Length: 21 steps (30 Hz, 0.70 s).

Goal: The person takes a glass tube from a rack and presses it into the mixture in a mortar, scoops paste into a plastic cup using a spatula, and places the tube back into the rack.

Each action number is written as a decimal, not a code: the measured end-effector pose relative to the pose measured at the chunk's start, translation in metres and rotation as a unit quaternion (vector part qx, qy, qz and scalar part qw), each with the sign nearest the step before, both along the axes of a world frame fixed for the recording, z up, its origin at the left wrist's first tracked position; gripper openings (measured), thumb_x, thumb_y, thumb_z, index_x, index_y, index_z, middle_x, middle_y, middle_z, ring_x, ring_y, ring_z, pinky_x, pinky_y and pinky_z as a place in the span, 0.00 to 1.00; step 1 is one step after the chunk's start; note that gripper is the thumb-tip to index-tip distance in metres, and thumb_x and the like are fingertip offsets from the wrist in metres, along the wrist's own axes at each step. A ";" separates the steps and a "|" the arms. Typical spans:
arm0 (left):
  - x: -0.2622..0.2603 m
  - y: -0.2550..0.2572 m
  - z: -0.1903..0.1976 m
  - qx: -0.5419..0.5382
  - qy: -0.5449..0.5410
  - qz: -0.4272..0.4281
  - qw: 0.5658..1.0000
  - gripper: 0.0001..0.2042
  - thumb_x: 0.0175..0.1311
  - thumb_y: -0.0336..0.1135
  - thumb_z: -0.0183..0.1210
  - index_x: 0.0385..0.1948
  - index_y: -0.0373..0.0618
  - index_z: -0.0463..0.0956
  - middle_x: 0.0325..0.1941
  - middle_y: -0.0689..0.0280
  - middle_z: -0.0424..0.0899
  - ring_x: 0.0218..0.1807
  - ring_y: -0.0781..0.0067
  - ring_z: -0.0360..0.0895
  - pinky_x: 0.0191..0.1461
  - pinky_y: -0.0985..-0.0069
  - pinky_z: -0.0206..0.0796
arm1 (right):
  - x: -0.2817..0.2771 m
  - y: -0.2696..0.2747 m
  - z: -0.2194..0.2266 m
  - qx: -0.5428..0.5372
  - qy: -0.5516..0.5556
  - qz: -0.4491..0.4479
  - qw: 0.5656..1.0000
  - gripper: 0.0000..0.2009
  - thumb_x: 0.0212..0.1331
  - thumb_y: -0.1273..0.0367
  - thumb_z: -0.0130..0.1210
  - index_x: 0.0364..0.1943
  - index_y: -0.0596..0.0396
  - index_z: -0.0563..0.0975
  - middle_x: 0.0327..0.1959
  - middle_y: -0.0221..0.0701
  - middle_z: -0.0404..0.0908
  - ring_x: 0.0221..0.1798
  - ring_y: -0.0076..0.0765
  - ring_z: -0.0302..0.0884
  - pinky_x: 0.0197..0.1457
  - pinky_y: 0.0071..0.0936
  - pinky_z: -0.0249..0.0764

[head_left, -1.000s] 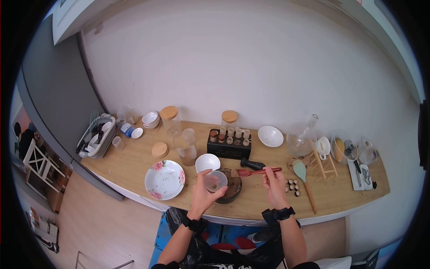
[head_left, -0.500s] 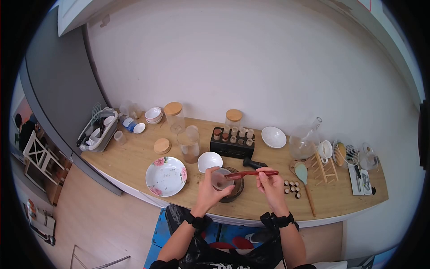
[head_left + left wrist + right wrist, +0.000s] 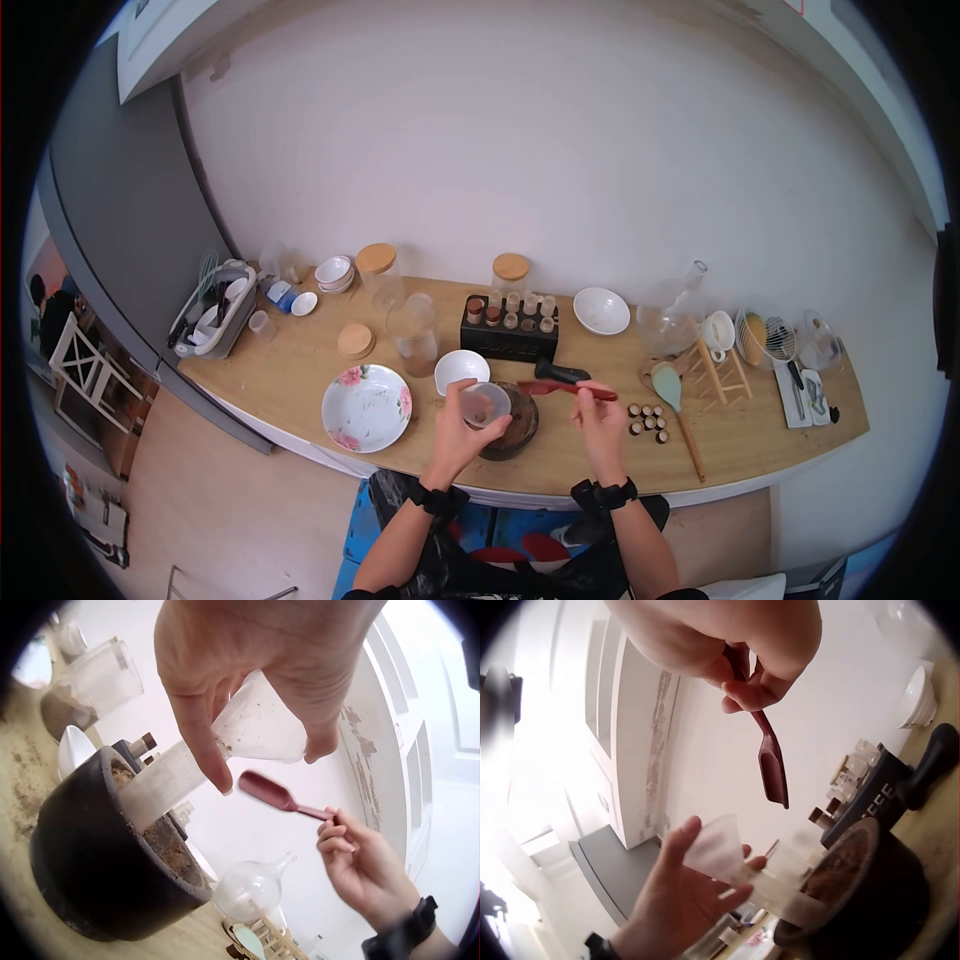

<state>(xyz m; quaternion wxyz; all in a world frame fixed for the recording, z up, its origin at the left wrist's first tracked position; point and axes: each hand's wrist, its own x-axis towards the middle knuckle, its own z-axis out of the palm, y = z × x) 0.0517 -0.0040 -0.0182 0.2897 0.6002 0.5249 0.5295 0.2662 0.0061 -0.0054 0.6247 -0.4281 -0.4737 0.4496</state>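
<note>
My left hand [image 3: 458,440] holds a clear funnel [image 3: 264,724] by its flared part, between thumb and fingers. Below the funnel, a clear tube [image 3: 166,787] stands tilted in a dark pot [image 3: 97,855] that has brown powder [image 3: 171,851] inside. Small brown bits cling to the funnel wall. With thumb and fingertips, my right hand [image 3: 602,432] pinches the handle of a dark red scoop [image 3: 264,790]. In the right wrist view the scoop points downward, apart from the funnel, and its bowl shows no powder.
A white bowl [image 3: 462,366] and a flowered plate [image 3: 367,408] stand left of the pot. Behind it are a black rack [image 3: 508,340] of small vials and a black-handled tool [image 3: 560,372]. Several small caps [image 3: 648,420] and a green spatula [image 3: 667,382] lie to the right.
Half a second ago the scoop reached over the funnel; now it has drawn back to the right. The left hand keeps holding the funnel in about the same place.
</note>
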 end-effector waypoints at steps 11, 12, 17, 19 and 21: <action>-0.001 -0.002 0.004 -0.021 0.004 0.004 1.000 0.36 0.44 0.45 0.71 0.53 0.40 0.63 0.37 0.55 0.81 0.42 0.59 0.80 0.46 0.67 0.71 | -0.019 0.006 -0.033 0.115 -0.353 -0.002 0.928 0.09 0.63 0.69 0.54 0.34 0.62 0.76 0.21 0.33 0.78 0.21 0.27 0.76 0.26 0.24 0.69; -0.001 -0.002 0.004 -0.020 0.006 0.004 1.000 0.36 0.44 0.45 0.71 0.53 0.40 0.63 0.37 0.55 0.81 0.42 0.59 0.80 0.46 0.67 0.71 | -0.020 0.005 -0.031 0.113 -0.353 -0.001 0.929 0.09 0.63 0.69 0.54 0.34 0.62 0.76 0.21 0.33 0.78 0.21 0.27 0.76 0.26 0.24 0.69; 0.000 -0.001 0.002 -0.013 0.002 0.003 1.000 0.36 0.44 0.45 0.71 0.53 0.41 0.63 0.37 0.55 0.81 0.41 0.59 0.80 0.46 0.67 0.71 | -0.025 0.010 -0.044 -0.064 -0.193 -0.001 0.979 0.11 0.63 0.67 0.53 0.31 0.63 0.76 0.18 0.31 0.77 0.15 0.22 0.72 0.20 0.21 0.67; 0.000 -0.002 0.002 -0.014 -0.002 0.003 1.000 0.36 0.44 0.45 0.71 0.53 0.41 0.63 0.37 0.56 0.81 0.41 0.59 0.80 0.46 0.67 0.71 | -0.024 0.010 -0.053 -0.082 -0.168 -0.003 0.982 0.11 0.64 0.67 0.53 0.31 0.62 0.76 0.18 0.30 0.77 0.16 0.21 0.72 0.20 0.20 0.66; 0.000 -0.002 0.001 -0.009 0.005 0.006 1.000 0.36 0.44 0.45 0.71 0.53 0.41 0.63 0.37 0.56 0.81 0.41 0.59 0.80 0.46 0.67 0.71 | -0.022 0.010 -0.058 -0.101 -0.142 -0.004 0.985 0.11 0.64 0.66 0.52 0.31 0.61 0.75 0.19 0.29 0.77 0.17 0.20 0.72 0.19 0.18 0.66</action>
